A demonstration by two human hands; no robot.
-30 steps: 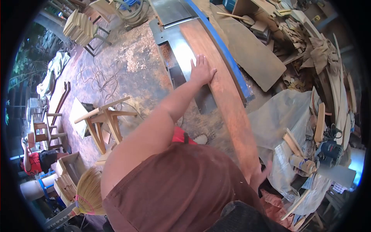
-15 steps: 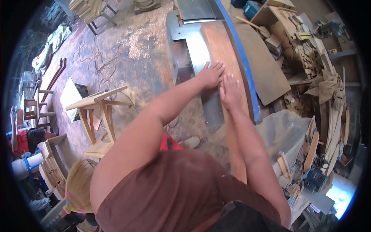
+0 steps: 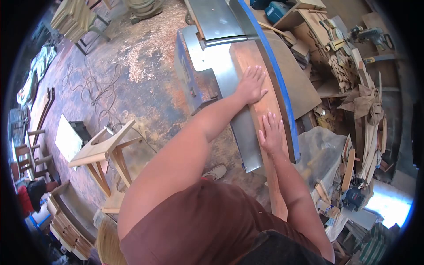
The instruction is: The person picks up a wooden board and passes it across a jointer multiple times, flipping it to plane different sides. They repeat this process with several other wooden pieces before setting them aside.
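A long wooden board (image 3: pixel 245 52) lies on the metal bed of a machine (image 3: pixel 221 20), alongside its blue-edged fence (image 3: pixel 282 77). My left hand (image 3: pixel 251 85) rests flat on the board's upper part, fingers spread. Lower down on the same board, my right hand (image 3: pixel 271 132) lies with its fingers stretched out. The board's near end runs back beside my right forearm. Its far end is just short of the slot across the machine bed.
At the left stand a wooden stool frame (image 3: pixel 108 152) and a cable (image 3: pixel 92 88) on the floor. Wood shavings (image 3: pixel 141 62) lie beyond. Scrap wood (image 3: pixel 344 73) and a power tool (image 3: pixel 353 198) are at the right. A person in red (image 3: pixel 25 198) is at the far left.
My hands are farther apart along the board; the right one sits nearer my body. The view has shifted, and the board's far end now appears lower, near the slot.
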